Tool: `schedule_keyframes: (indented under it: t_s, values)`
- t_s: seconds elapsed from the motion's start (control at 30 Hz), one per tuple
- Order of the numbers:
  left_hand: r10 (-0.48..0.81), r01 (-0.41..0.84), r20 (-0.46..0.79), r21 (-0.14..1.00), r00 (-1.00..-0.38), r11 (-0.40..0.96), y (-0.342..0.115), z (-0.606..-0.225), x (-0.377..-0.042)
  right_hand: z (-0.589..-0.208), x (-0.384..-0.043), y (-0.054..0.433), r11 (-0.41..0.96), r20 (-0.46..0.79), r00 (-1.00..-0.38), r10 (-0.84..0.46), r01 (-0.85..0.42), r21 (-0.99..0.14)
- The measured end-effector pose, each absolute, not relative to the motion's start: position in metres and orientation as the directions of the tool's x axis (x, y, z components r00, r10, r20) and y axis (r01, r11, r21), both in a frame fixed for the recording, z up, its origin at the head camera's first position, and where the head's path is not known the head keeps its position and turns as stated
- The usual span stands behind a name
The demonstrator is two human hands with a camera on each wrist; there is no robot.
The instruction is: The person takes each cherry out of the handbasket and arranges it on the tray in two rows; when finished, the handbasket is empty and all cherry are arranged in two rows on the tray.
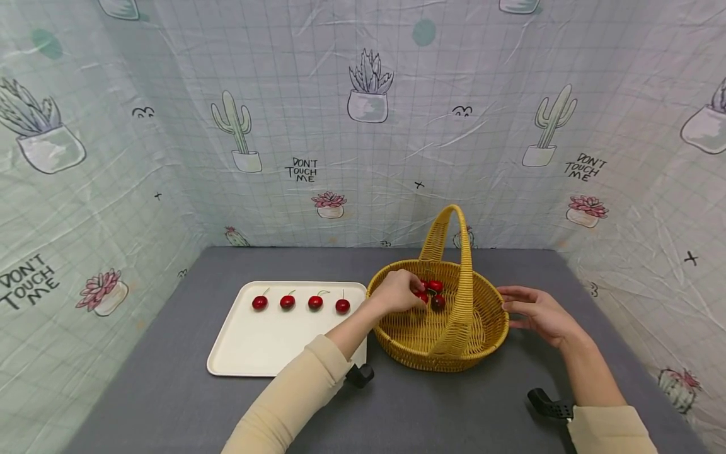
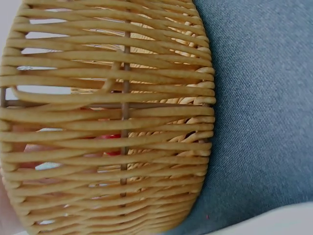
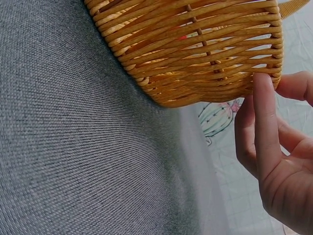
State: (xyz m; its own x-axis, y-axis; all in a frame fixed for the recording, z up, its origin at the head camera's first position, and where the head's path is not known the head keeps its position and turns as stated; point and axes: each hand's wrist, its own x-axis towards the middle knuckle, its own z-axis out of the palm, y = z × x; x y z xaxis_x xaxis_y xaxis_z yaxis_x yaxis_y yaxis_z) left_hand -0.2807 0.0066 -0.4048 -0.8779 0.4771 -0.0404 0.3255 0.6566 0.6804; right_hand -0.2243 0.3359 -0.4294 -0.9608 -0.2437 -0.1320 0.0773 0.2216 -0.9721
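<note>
A yellow wicker basket (image 1: 397,347) with a tall arched handle stands on the table. Several red cherries (image 1: 438,303) lie inside it, toward its left half. My left hand (image 1: 399,292) reaches over the left rim, its thumb and fingers curled around a cherry (image 1: 422,296) among the others. The weave largely hides these fingers in the left wrist view, where a bit of red shows through. At the basket's right end, my right hand (image 1: 539,313) holds the rim between thumb and fingertips. Left of the basket, a white tray (image 1: 266,350) bears a row of cherries (image 1: 287,302) with stems.
Grey cloth covers the table (image 1: 442,410). A patterned curtain (image 1: 368,157) with cactus drawings encloses the back and both sides. The tray's right edge lies close against the basket's left side, beneath my left forearm.
</note>
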Motion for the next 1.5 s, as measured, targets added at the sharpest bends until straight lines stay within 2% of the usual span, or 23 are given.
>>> schedule_keyframes:
  t_s: [0.2, 0.47, 1.0, 1.5]
  values:
    - [0.513, 0.385, 0.021, 0.687, -0.858, 0.616, -0.003, -0.402, -0.277, -0.429, -0.224, 0.336, 0.217, -0.125, -0.961, -0.248, 0.07, -0.974]
    - [0.539, 0.408, 0.091, 0.76, -0.838, 0.506, -0.022, -0.401, -0.272, -0.428, -0.224, 0.336, 0.214, -0.13, -0.96, -0.249, 0.077, -0.974]
    - [0.493, 0.392, 0.184, 0.846, -0.85, 0.361, -0.06, -0.399, -0.25, -0.427, -0.223, 0.334, 0.223, -0.136, -0.961, -0.241, 0.081, -0.971]
    - [0.479, 0.349, 0.217, 0.914, -0.85, 0.205, -0.089, -0.392, -0.227, -0.427, -0.223, 0.336, 0.217, -0.138, -0.959, -0.249, 0.084, -0.973]
